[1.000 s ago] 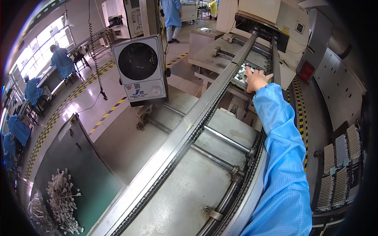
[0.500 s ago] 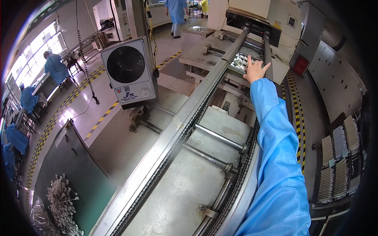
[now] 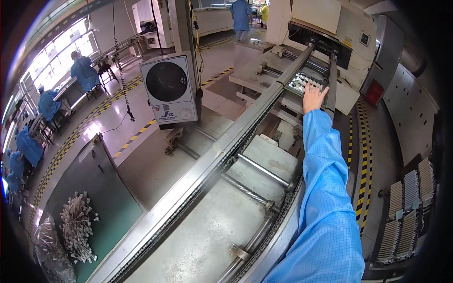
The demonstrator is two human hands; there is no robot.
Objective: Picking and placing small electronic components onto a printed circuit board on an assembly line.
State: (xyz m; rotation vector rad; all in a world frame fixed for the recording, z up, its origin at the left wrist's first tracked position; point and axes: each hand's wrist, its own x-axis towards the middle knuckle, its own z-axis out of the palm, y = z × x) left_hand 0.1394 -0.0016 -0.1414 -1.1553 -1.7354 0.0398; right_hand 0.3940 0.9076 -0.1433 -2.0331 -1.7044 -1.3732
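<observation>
My right hand (image 3: 314, 98) reaches out along a chain conveyor, its blue-sleeved arm coming from the lower right. The fingers are spread, thumb apart. They are at the near right edge of a flat panel (image 3: 298, 84) covered with small shiny and white parts, which lies between the conveyor's two rails. Whether the fingertips touch the panel I cannot tell. Nothing shows in the hand's grip. The long metal rail (image 3: 207, 165) with a chain runs on the left of the hand. My left hand is out of view.
A fan blower (image 3: 171, 89) stands left of the conveyor. White cable bundles (image 3: 78, 226) lie on a green-grey surface at lower left. A large machine (image 3: 314, 21) stands at the conveyor's far end. Racks of pale strips (image 3: 403, 212) are at right. Several people in blue work at the left.
The whole view has shifted, moving the scene rightward and slightly down. My right hand has drawn back a little, from over the panel's right side toward its near edge.
</observation>
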